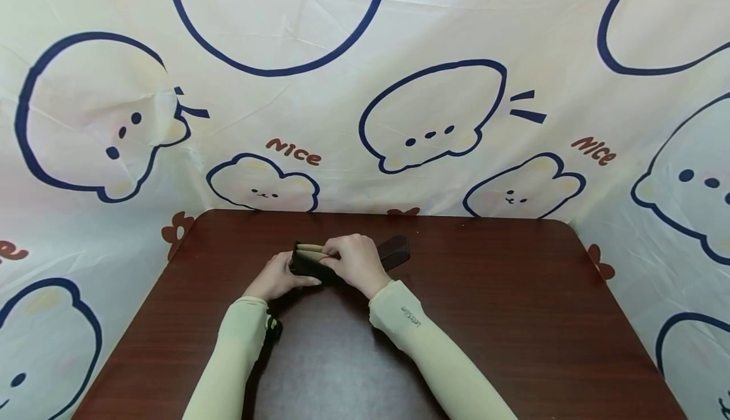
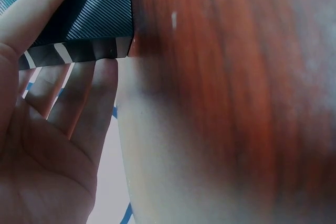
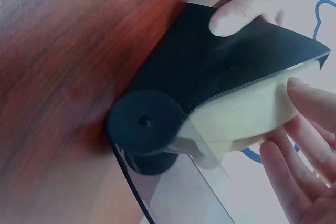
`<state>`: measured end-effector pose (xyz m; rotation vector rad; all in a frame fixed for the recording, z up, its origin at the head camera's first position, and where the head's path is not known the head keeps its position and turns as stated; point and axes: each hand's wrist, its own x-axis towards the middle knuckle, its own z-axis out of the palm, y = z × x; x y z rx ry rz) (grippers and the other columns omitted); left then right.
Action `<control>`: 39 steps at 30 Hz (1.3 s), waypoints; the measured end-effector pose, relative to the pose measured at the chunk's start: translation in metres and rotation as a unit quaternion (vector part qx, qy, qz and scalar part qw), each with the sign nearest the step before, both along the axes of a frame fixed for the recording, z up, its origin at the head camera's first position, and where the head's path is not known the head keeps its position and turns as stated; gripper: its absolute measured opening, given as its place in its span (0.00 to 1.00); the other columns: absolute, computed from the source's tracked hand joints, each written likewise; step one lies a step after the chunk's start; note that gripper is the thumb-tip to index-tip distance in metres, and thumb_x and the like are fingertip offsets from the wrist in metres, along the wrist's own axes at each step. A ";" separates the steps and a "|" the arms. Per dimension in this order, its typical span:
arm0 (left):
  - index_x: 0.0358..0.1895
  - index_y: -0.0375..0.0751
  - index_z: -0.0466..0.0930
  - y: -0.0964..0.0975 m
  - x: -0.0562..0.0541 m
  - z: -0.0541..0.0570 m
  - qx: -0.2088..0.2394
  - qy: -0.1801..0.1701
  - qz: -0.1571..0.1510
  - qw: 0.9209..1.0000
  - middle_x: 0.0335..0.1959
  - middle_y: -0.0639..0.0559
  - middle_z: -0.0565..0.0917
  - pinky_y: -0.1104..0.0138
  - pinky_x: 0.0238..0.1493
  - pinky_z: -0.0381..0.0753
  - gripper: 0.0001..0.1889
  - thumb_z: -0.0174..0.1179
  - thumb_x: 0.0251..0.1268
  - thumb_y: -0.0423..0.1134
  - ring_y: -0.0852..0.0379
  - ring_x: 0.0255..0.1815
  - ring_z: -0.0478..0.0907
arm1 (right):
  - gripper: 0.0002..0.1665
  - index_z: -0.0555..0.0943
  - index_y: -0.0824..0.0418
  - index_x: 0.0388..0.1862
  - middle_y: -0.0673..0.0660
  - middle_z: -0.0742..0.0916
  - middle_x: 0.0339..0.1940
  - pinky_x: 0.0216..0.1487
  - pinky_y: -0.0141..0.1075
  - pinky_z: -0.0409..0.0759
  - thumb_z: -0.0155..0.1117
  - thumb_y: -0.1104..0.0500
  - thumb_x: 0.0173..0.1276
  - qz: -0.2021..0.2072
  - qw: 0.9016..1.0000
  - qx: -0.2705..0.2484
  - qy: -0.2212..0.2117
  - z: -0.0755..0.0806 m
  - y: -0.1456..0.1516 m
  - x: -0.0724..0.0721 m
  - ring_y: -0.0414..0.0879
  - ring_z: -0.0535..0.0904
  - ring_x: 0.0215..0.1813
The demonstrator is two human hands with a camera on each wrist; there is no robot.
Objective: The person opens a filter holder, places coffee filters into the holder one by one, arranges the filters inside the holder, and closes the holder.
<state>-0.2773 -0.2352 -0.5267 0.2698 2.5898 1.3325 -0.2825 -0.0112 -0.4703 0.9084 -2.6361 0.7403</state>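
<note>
A black box [image 3: 184,59] with fine ribs stands at the back middle of the table. Its dark lid [image 1: 395,253], swung out to the right, hangs from a round hinge [image 3: 146,121] and looks see-through in the right wrist view. Inside sits a cream-coloured insert [image 3: 252,107], its upper edge showing between the box walls. My left hand [image 1: 279,277] grips the box's left end, thumb along the ribbed near side and fingers at its underside. Over the opening, my right hand [image 1: 356,261] pinches the cream insert between thumb and fingers.
The brown wooden table [image 1: 513,318] has rounded back corners. A patterned cloth [image 1: 336,109] rises behind it and along both sides. Pale sleeves [image 1: 450,356] cover both forearms, and a small black device [image 1: 274,329] sits at my left wrist.
</note>
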 end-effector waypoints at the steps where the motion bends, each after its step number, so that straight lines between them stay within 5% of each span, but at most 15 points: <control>1: 0.51 0.44 0.85 0.000 0.000 0.000 0.000 0.001 0.000 1.000 0.33 0.52 0.86 0.62 0.39 0.79 0.24 0.81 0.53 0.47 0.55 0.30 0.81 | 0.07 0.92 0.50 0.37 0.43 0.93 0.33 0.39 0.34 0.82 0.79 0.51 0.63 -0.001 1.000 -0.001 0.001 0.002 0.001 0.000 0.36 0.87 0.35; 19: 0.50 0.48 0.85 -0.001 0.001 0.000 -0.034 0.015 0.005 0.999 0.45 0.53 0.88 0.56 0.54 0.79 0.24 0.81 0.53 0.52 0.54 0.45 0.80 | 0.09 0.91 0.52 0.43 0.47 0.92 0.38 0.42 0.35 0.84 0.79 0.55 0.64 -0.011 0.997 -0.077 0.013 0.034 0.052 0.010 0.37 0.88 0.38; 26: 0.49 0.48 0.84 -0.001 0.001 -0.001 -0.034 0.011 -0.002 0.999 0.36 0.53 0.86 0.58 0.49 0.78 0.23 0.80 0.54 0.52 0.56 0.35 0.81 | 0.18 0.89 0.53 0.53 0.50 0.91 0.49 0.51 0.42 0.85 0.78 0.52 0.65 -0.025 0.997 -0.070 -0.029 0.043 0.092 0.010 0.46 0.88 0.49; 33: 0.48 0.49 0.85 -0.001 0.001 -0.002 -0.029 0.014 0.001 0.999 0.45 0.53 0.87 0.58 0.52 0.78 0.22 0.80 0.53 0.51 0.54 0.43 0.78 | 0.27 0.85 0.54 0.62 0.54 0.87 0.58 0.62 0.50 0.80 0.79 0.51 0.64 -0.017 0.996 -0.061 -0.061 0.043 0.119 0.010 0.54 0.83 0.61; 39: 0.50 0.50 0.85 -0.001 0.001 -0.001 -0.033 0.009 0.005 0.999 0.49 0.52 0.87 0.56 0.55 0.79 0.23 0.80 0.53 0.52 0.52 0.48 0.80 | 0.34 0.82 0.52 0.65 0.52 0.86 0.61 0.60 0.49 0.81 0.82 0.52 0.61 -0.026 0.992 -0.052 -0.113 0.032 0.138 0.007 0.50 0.83 0.59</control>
